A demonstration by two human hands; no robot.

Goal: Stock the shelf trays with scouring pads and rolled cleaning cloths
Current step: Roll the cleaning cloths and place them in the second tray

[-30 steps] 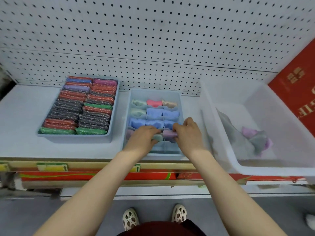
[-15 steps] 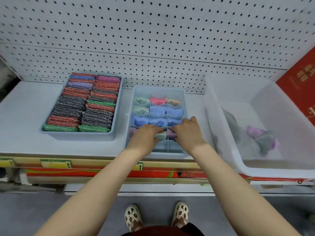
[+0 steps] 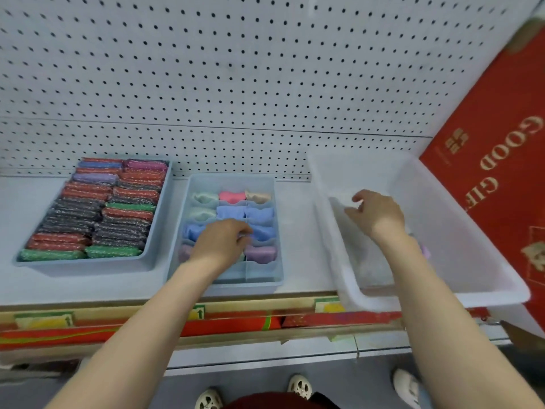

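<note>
A blue divided tray [image 3: 230, 284] holds rolled cleaning cloths in pastel colours, among them a purple one [image 3: 261, 253] in the fourth row. My left hand [image 3: 219, 246] lies over the tray's middle cells with its fingers bent down onto the cloths; what is under them is hidden. My right hand [image 3: 376, 215] hovers inside the clear plastic bin [image 3: 442, 296], fingers loosely spread and holding nothing. A scrap of purple cloth [image 3: 425, 251] shows behind my right wrist. To the left, a second blue tray [image 3: 88, 265] is packed with glittery scouring pads [image 3: 97, 208].
A white pegboard [image 3: 236, 84] backs the shelf. A red gift box [image 3: 501, 172] leans at the right beside the bin. Price labels [image 3: 44, 318] run along the shelf's front edge. Below are my shoes [image 3: 299, 386] and another person's white shoe [image 3: 408, 386].
My right hand left the divided tray and moved right into the clear bin, now empty. My left hand stayed on the tray. The purple cloth now sits uncovered in its cell.
</note>
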